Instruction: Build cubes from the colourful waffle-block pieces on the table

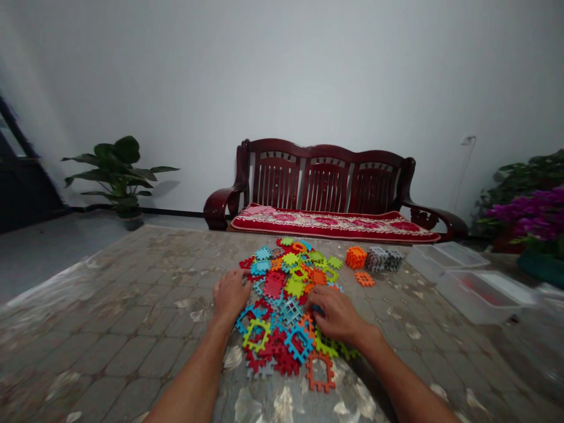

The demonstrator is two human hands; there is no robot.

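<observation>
A loose heap of interlocking plastic building tiles (274, 284) in red, blue, green and orange spreads over the table. My left hand (231, 295) is at the heap's left edge, fingers curled, with a bit of grey at the fingertips too small to make out. On the right side of the heap, my right hand (335, 312) has its fingers bent around a dark tile (317, 309), mostly hidden. Near that hand lie an orange tile with an arched opening (321, 385) and a blue framed tile (299, 343).
Stacked orange tiles (356, 257) and stacked grey tiles (384, 258) stand at the back right, with a flat orange tile (364, 278) before them. Clear plastic boxes (480, 314) sit farther right on the patterned tablecloth (145, 329). Behind is a wooden bench (326, 182).
</observation>
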